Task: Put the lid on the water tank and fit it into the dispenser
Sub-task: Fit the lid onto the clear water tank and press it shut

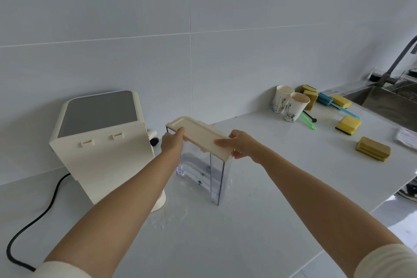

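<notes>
A clear plastic water tank (pixel 211 174) stands upright on the white counter, with a little water inside. A cream rectangular lid (pixel 198 134) lies across its top, slightly tilted. My left hand (pixel 172 143) grips the lid's left edge and the tank's upper left rim. My right hand (pixel 241 143) holds the lid's near right end, thumb on top and fingers under it. The cream dispenser (pixel 101 140) with a grey top panel stands to the left of the tank, its back side with two clips facing me.
A black power cord (pixel 33 221) trails from the dispenser over the counter's left. Water drops (pixel 169 216) lie in front of the tank. Two paper cups (pixel 287 104), several sponges (pixel 347 124) and a sink (pixel 388 99) with a tap sit at the right.
</notes>
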### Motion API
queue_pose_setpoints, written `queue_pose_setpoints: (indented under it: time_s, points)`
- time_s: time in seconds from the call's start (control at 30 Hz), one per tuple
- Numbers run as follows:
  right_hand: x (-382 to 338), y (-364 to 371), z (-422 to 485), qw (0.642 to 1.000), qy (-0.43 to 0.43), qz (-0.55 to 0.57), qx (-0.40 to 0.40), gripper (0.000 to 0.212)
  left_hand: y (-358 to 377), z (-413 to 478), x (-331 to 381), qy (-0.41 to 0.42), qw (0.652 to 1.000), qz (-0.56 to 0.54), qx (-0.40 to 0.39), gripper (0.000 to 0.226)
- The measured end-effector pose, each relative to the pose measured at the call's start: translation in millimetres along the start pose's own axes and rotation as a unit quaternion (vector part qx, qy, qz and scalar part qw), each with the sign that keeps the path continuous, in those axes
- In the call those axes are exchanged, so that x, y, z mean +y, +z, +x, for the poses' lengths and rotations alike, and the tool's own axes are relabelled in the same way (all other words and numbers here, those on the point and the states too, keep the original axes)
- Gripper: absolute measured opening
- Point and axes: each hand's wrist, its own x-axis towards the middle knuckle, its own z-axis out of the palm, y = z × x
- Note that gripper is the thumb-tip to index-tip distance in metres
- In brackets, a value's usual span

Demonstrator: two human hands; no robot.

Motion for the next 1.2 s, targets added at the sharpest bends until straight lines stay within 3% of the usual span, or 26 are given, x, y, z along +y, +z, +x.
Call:
queue_pose_setpoints:
  time_s: [0.07,0.2,0.5,0.63,0.83,0.9,1.0,1.1,1.2]
  points:
    - [-0.6,3.3,-1.1,1.000,0.010,-0.014,-0.018,0.042,2.3,2.3,5.2,0.026,0.999,0.039,0.002,0.025]
    - [-4.4,11.0,-2.5,0.999,0.038,-0.018,-0.033,0.047,6.7,8.6,12.3,0.068,0.993,0.091,-0.009,0.038]
    - [-16.9,35.3,-10.0,0.995,0.065,-0.041,-0.070,0.056,7.8,17.7,25.7,0.123,0.980,0.146,-0.052,0.025]
    - [-19.0,45.0,-11.1,0.995,0.061,-0.041,-0.071,0.057,4.3,18.4,26.1,0.125,0.974,0.160,-0.097,0.009]
    - [-25.0,33.2,-10.0,0.998,0.039,-0.034,-0.018,0.077,-10.1,0.4,31.4,0.079,0.978,0.112,-0.158,0.013]
    - [-29.2,25.2,-5.7,1.000,0.009,-0.003,0.003,0.081,-12.6,-11.4,30.4,0.073,0.976,0.120,-0.166,0.026]
    - [-37.0,17.4,2.2,0.998,-0.053,-0.007,0.029,0.076,-13.5,-29.4,23.1,0.065,0.981,0.112,-0.143,0.072]
    - [-47.7,16.9,10.6,0.992,-0.103,-0.065,0.019,0.069,-13.8,-47.5,11.3,0.068,0.985,0.085,-0.135,0.076]
    - [-58.0,19.9,20.1,0.987,-0.112,-0.117,-0.009,0.065,-11.0,-57.0,-5.2,0.090,0.978,0.150,-0.114,0.080]
